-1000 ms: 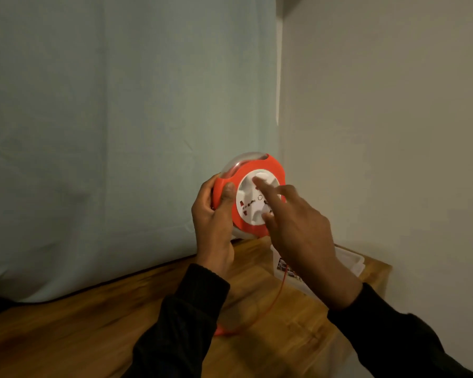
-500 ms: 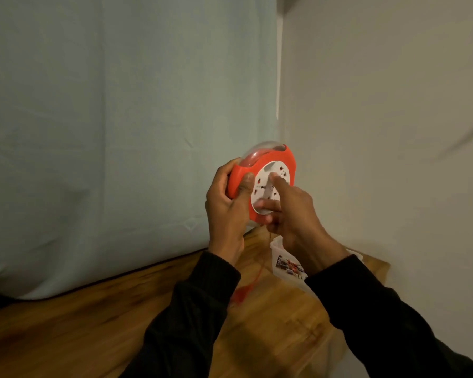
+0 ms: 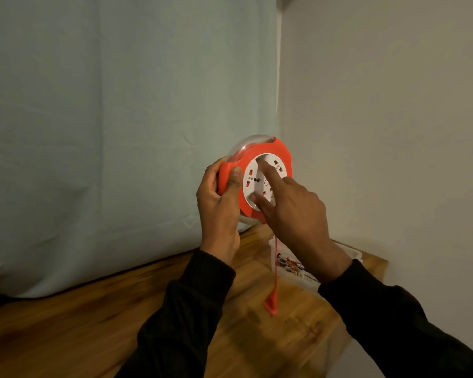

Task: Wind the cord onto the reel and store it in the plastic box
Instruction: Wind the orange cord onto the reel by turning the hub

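An orange cord reel (image 3: 277,150) with a white socket face and a clear back shell is held upright in the air above the table. My left hand (image 3: 219,203) grips its left rim, thumb on the orange front. My right hand (image 3: 292,211) has its index finger and thumb pressed on the white face. A short length of orange cord (image 3: 275,264) hangs straight down from the reel, and its orange plug (image 3: 271,305) dangles just above the wood. The clear plastic box (image 3: 350,253) stands on the table behind my right wrist, mostly hidden.
The wooden table (image 3: 93,323) runs along a pale green curtain (image 3: 107,132) at the back. A white wall (image 3: 393,132) closes the right side, and the table's right edge lies just past the box.
The hanging cord has grown shorter and the plug has risen off the table. My right hand has turned round on the white face. The reel stays in my left hand.
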